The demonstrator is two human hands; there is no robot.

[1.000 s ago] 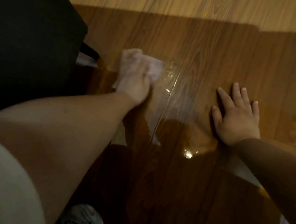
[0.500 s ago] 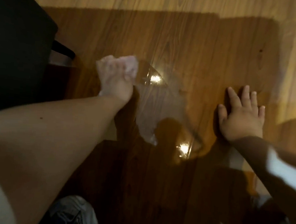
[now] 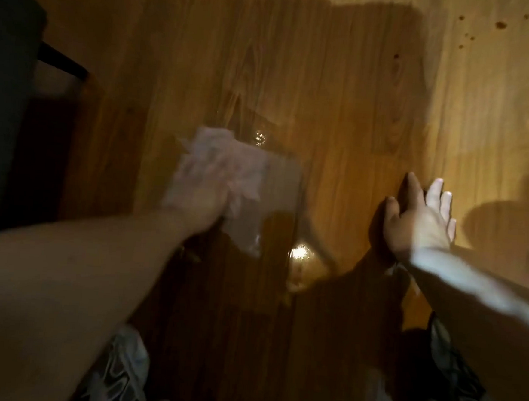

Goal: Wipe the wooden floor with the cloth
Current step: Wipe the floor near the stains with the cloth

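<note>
Wooden floor [image 3: 328,79] fills the view, glossy brown planks running away from me, shadowed in the middle and brighter along the far edge and the right. I take the wet patch [image 3: 279,198] at the centre as my mark.

Well to its left stands a black piece of furniture [image 3: 4,103], with a thin dark bar [image 3: 63,61] pointing towards the patch. Nearer me and left of the patch, a shoe [image 3: 119,375] shows.

At the patch's left edge is the cloth [image 3: 216,153], pale and crumpled, with my left hand [image 3: 201,196] on it, pressing it to the boards. Blur hides whether my fingers are curled into it or lying flat, so I cannot tell.

The patch shines, with one glint at its far end and a bigger one at its near end. Right of it, on dry wood, my right hand [image 3: 421,224] lies flat with fingers straight and slightly spread, holding nothing and propping me up. Far beyond the patch to the right are a few dark spots [image 3: 501,25].

To wipe well, I judge I should put my weight through the palm and draw the cloth rightwards across the patch in overlapping strokes along the grain. That gathers the water inward rather than spreading it. I should also turn the cloth to a drier face once it soaks, and brace the propping hand off the wet so it cannot slip.
</note>
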